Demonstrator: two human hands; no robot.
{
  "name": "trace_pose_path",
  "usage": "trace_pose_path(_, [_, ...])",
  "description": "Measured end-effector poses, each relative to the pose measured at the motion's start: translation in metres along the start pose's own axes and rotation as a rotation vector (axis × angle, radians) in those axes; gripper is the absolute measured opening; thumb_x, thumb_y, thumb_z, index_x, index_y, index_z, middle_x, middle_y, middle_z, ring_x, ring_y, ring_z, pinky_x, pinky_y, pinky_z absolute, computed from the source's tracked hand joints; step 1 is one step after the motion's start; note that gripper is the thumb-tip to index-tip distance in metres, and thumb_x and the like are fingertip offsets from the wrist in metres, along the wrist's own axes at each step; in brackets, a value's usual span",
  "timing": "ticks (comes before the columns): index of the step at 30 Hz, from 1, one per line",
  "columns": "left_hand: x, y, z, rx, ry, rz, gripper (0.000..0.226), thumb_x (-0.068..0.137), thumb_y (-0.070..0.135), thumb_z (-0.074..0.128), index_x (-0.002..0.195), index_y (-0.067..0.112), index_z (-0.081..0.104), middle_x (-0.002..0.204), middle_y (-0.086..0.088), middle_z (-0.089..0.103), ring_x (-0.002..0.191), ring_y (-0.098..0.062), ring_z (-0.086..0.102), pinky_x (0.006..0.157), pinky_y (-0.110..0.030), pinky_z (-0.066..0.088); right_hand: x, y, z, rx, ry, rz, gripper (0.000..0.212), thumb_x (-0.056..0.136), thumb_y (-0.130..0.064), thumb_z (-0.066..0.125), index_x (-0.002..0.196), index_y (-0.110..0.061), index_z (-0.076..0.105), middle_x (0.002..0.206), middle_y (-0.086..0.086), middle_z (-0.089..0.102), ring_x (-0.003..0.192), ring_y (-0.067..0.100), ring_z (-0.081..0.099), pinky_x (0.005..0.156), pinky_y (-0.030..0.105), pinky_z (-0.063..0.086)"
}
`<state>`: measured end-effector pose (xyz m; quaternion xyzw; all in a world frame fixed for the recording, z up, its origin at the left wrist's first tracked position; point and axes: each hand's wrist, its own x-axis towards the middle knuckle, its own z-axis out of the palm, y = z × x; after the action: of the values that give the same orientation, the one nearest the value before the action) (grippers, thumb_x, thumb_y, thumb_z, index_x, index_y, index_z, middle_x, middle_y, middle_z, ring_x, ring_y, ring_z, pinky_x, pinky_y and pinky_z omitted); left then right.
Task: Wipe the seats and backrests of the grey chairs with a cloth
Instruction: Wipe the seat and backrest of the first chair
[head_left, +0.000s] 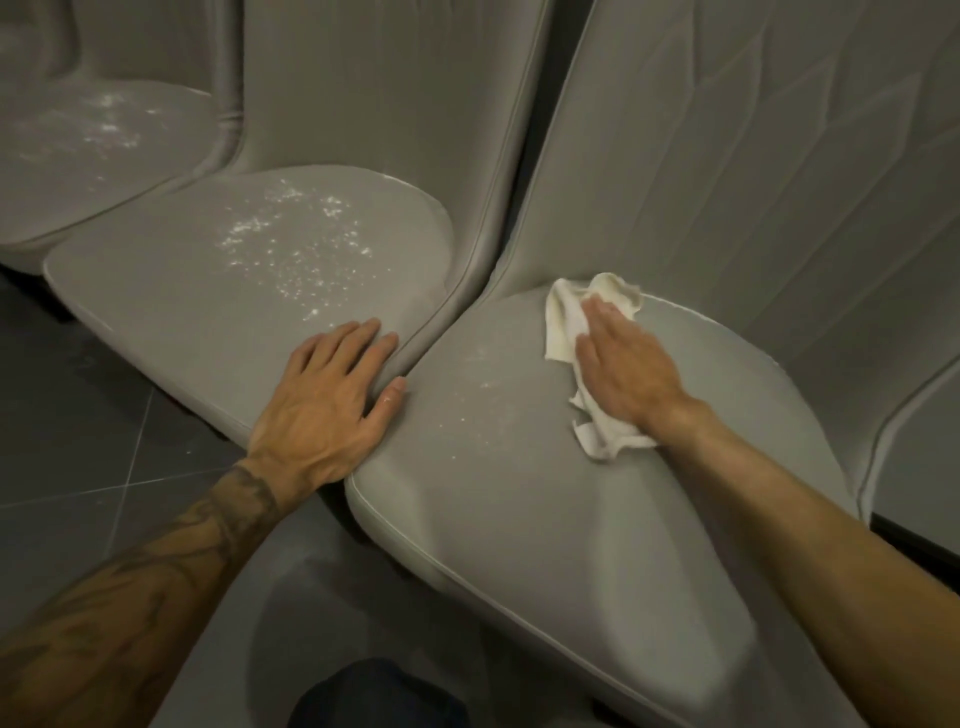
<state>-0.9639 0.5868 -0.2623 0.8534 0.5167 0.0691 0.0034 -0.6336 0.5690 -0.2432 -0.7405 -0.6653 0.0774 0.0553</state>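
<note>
Right hand (623, 364) presses cloth (563, 312) flat on seat (519, 493).

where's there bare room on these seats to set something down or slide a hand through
Bare: the right seat's front half, between its front edge and the right hand pressing the cloth; the middle seat's front-left, in front of the white specks. Crowded: the right seat's back under the cloth, and the gap between seats, spanned by the left hand.

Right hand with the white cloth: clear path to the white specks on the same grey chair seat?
Likely yes: right hand presses the white cloth on that grey chair seat; white specks lie just left, only bare seat between.
</note>
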Motion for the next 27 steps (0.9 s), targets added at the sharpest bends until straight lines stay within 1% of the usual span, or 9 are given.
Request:
trace_pose_path(3, [0.0,0.001,-0.001,-0.011,0.006,0.002,0.07,0.105,0.057,0.018,0.159,0.018,0.04,0.165,-0.007,0.038,0.151,-0.025,0.034,0.124,-0.046,0.024,0.003,-0.035,0.007,0.014,0.027,0.025,0.058,0.11,-0.03,0.028,0.161,-0.002,0.02,0.168,0.018,0.023,0.155,0.034,0.023,0.124,0.044,0.021])
trace_pose_path(6, [-0.002,0.0,-0.001,0.002,0.0,0.008,0.07,0.105,0.054,0.017,0.16,0.018,0.039,0.166,-0.007,0.037,0.151,-0.025,0.034,0.124,-0.045,0.024,-0.029,-0.073,0.025,0.056,-0.041,-0.291,0.062,0.11,-0.037,0.024,0.163,-0.007,0.015,0.171,0.012,0.017,0.159,0.028,0.016,0.128,0.038,0.012])
trace_pose_path(8, [-0.002,0.0,-0.002,0.003,0.002,0.012,0.07,0.105,0.053,0.016,0.159,0.016,0.04,0.165,-0.008,0.038,0.15,-0.027,0.036,0.123,-0.045,0.025,-0.045,-0.06,0.021,0.079,-0.085,-0.388,0.064,0.107,-0.042,0.019,0.164,-0.014,0.013,0.173,0.004,0.013,0.159,0.021,0.013,0.128,0.034,0.01])
trace_pose_path(12, [-0.001,0.002,-0.001,0.01,0.004,0.021,0.069,0.105,0.051,0.016,0.159,0.015,0.04,0.165,-0.009,0.039,0.15,-0.027,0.036,0.122,-0.046,0.025,-0.025,0.002,0.001,0.046,0.001,-0.087,0.058,0.11,-0.032,0.029,0.162,-0.01,0.022,0.17,0.01,0.021,0.157,0.028,0.024,0.125,0.038,0.019])
trace_pose_path(15, [-0.001,0.0,0.0,0.016,0.015,0.02,0.066,0.106,0.049,0.019,0.159,0.016,0.04,0.164,-0.008,0.039,0.15,-0.027,0.036,0.122,-0.046,0.026,-0.007,-0.013,0.001,0.017,0.035,0.072,0.058,0.11,-0.03,0.028,0.161,-0.003,0.02,0.169,0.017,0.021,0.156,0.032,0.024,0.125,0.042,0.021])
trace_pose_path(17, [-0.001,0.0,0.0,0.019,0.013,0.02,0.065,0.106,0.048,0.019,0.159,0.017,0.04,0.164,-0.007,0.039,0.149,-0.026,0.036,0.122,-0.046,0.026,-0.011,-0.057,0.01,0.057,0.017,-0.02,0.06,0.109,-0.03,0.028,0.161,-0.001,0.018,0.168,0.02,0.023,0.154,0.036,0.025,0.125,0.043,0.02])
trace_pose_path(21, [-0.001,0.0,0.001,0.021,-0.006,0.014,0.066,0.106,0.05,0.016,0.16,0.018,0.037,0.166,-0.006,0.036,0.151,-0.026,0.034,0.123,-0.046,0.026,-0.045,-0.097,0.029,0.077,-0.023,-0.431,0.062,0.107,-0.037,0.026,0.161,-0.007,0.024,0.169,0.012,0.024,0.156,0.032,0.024,0.124,0.037,0.012])
trace_pose_path(23, [-0.002,0.0,0.002,0.022,0.0,0.016,0.066,0.106,0.049,0.017,0.16,0.018,0.037,0.165,-0.007,0.037,0.15,-0.026,0.034,0.123,-0.046,0.026,-0.037,-0.07,0.02,0.082,-0.016,-0.365,0.059,0.108,-0.034,0.029,0.161,-0.009,0.024,0.169,0.011,0.024,0.155,0.031,0.027,0.123,0.037,0.017])
trace_pose_path(27, [-0.001,0.001,0.001,0.021,0.012,0.018,0.064,0.107,0.048,0.019,0.159,0.017,0.04,0.164,-0.008,0.039,0.149,-0.027,0.037,0.122,-0.046,0.027,-0.006,-0.011,0.005,0.03,0.041,0.001,0.057,0.109,-0.029,0.031,0.16,-0.005,0.024,0.169,0.016,0.023,0.156,0.031,0.025,0.126,0.041,0.021])
